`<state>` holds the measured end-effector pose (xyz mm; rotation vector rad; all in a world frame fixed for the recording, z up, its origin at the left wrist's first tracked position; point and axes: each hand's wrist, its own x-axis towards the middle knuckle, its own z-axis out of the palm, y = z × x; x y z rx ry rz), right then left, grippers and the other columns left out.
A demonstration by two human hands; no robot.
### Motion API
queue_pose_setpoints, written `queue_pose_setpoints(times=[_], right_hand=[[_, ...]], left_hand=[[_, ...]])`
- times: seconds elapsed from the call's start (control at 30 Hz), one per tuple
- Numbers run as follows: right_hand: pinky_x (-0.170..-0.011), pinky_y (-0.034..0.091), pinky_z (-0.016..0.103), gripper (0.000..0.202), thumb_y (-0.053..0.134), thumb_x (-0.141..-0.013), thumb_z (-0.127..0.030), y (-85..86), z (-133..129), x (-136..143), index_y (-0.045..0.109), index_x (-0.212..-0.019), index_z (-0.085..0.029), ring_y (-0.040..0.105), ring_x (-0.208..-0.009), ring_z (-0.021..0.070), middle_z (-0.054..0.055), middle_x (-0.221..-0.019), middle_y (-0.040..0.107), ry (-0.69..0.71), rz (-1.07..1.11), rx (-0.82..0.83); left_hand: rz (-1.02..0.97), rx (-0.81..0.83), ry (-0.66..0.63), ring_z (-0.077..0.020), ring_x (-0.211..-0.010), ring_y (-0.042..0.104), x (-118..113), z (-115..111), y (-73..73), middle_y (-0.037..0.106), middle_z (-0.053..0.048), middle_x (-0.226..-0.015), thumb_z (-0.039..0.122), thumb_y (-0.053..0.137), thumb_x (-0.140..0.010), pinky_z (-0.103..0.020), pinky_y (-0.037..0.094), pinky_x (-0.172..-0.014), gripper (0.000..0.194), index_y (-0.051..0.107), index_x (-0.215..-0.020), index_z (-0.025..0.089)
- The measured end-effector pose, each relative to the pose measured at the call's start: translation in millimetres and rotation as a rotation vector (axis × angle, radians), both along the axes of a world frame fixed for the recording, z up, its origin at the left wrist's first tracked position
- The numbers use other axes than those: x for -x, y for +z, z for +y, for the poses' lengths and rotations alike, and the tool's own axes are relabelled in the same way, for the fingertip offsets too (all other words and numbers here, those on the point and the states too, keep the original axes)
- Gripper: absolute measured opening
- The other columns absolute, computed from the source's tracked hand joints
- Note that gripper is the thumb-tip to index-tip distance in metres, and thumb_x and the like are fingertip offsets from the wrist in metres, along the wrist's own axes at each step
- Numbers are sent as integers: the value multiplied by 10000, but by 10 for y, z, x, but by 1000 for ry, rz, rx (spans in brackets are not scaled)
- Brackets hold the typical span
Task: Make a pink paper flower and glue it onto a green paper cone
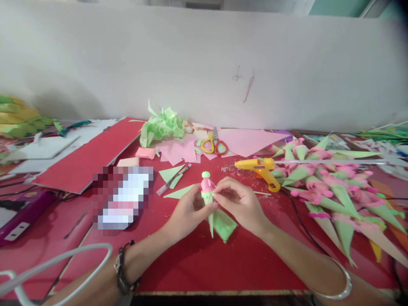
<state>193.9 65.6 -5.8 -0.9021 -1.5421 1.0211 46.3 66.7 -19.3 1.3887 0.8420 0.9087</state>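
Upright in my left hand (193, 208) is a small craft ice-cream cone (208, 185), its narrow green point hanging down. It has a ridged pink top, a light green ball (205, 174) above that, and a wavy light green band around the rim. My left thumb and fingers are closed around the cone below the band. My right hand (240, 199) pinches at the right side of the band, thumb and forefinger together; whatever lies between those fingertips is too small to tell. Just beneath the hands, a soft green packet (225, 226) lies on the red table (191, 267).
A yellow glue gun (263, 168) with a long clear stick lies right of centre, beside a pile of pink-and-green cones (338, 182). Scissors (214, 144), pink paper (255, 142) and crumpled green paper (164, 125) are behind. Left are a blurred phone (126, 197) and a purple power strip (25, 216).
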Motion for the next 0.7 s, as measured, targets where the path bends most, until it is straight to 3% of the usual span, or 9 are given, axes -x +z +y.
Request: queue_pose_setpoints(times=[0.17, 0.37, 0.7], right_hand=[[-647, 464, 249, 28, 561, -733, -195, -9, 7, 1, 578, -730, -217, 531, -754, 126, 6, -786, 519, 40, 22, 12], [-561, 438, 213, 100, 591, -716, -232, -19, -5, 23, 502, -760, -225, 494, -655, 101, -29, -709, 479, 21, 109, 191], [-626, 430, 227, 168, 601, -711, -289, -37, -11, 55, 469, -789, -221, 481, -719, 109, -22, -757, 461, 23, 148, 241]], left_hand=[[49, -40, 16, -156, -739, 562, 8, -2, -7, 563, -21, -809, 312, 554, -748, -265, 457, -628, 275, 467, -964, 166], [58, -66, -7, -159, -760, 561, 23, -6, 3, 576, -29, -844, 300, 564, -744, -269, 458, -645, 296, 471, -995, 174], [-23, -12, -57, -148, -757, 554, 35, 32, 0, 582, -18, -836, 275, 593, -722, -255, 449, -657, 328, 492, -1017, 175]])
